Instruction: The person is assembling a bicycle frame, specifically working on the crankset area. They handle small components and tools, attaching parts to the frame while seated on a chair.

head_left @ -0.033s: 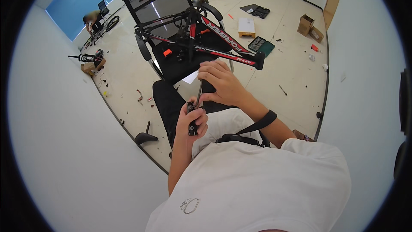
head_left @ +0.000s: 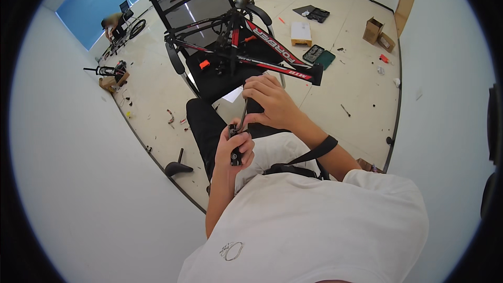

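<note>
Black part (head_left: 236,157): in the left hand (head_left: 225,149), above the lap (head_left: 262,163), short of the front edge of the chair seat (head_left: 217,85); only the hand appears to carry it.
Left grip: thumb and fingers curl closely round the part's middle, with both ends showing.
Right hand (head_left: 272,102): fingers bend round the upper end of a thin metal rod (head_left: 244,112), thumb lower down; the fingertips' exact hold is hidden.
Rod tip: reaches the part's upper end; I cannot tell how deeply it seats.
Slip: a shallow seat plus a sideways push could make the tip jump into the left fingers, close beside it.
Twist: with no firm backing, a hard turn could roll the part in the palm.
Drop: a slackened grip could send it to the floor (head_left: 346,84), among scattered loose pieces (head_left: 171,117).
Strap (head_left: 314,150): looped on the right forearm, it may tug if the arm swings wide.
Bicycle frame (head_left: 280,50): overhangs the seat's right edge; a knock from the nearby right hand could shift it.
</note>
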{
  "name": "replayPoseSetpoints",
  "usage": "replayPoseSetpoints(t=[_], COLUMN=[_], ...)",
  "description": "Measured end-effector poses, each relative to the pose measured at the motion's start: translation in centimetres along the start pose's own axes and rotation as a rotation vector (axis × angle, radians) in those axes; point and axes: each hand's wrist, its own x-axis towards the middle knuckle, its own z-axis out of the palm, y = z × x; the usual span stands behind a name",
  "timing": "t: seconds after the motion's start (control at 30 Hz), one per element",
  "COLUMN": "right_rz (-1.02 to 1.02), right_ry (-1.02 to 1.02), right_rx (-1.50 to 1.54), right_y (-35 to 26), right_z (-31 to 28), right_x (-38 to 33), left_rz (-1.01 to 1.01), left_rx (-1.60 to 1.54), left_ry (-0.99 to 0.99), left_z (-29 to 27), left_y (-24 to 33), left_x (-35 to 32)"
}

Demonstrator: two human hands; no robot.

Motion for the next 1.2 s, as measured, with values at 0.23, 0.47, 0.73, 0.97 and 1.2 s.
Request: replayPoseSetpoints(t=[0.23, 0.47, 0.73, 0.97, 1.2], right_rz=[0.120, 0.697, 1.403, 1.241, 1.087], right_ry=[-0.084, 0.123, 0.272, 0.337, 0.393], right_rx=[0.073, 1.247, 1.707, 1.226, 1.122], right_y=[1.1, 0.2, -0.5, -3.0, -3.2], right_z=[0.2, 2.1, 1.7, 1.4, 1.7], right_x=[-1.5, -1.0, -0.3, 0.8, 0.3], left_rz=[-0.001, 0.160, 0.153, 0.350, 0.466], left_rx=[0.057, 0.540, 0.997, 1.455, 1.636], left_ry=[0.118, 0.216, 0.331, 0.386, 0.381], left_z=[1.0, -0.3, -0.7, 2.3, 2.4], left_y=[0.0, -0.1, -3.8, -3.6, -3.8], left_x=[0.4, 1.3, 2.3, 1.8, 1.7])
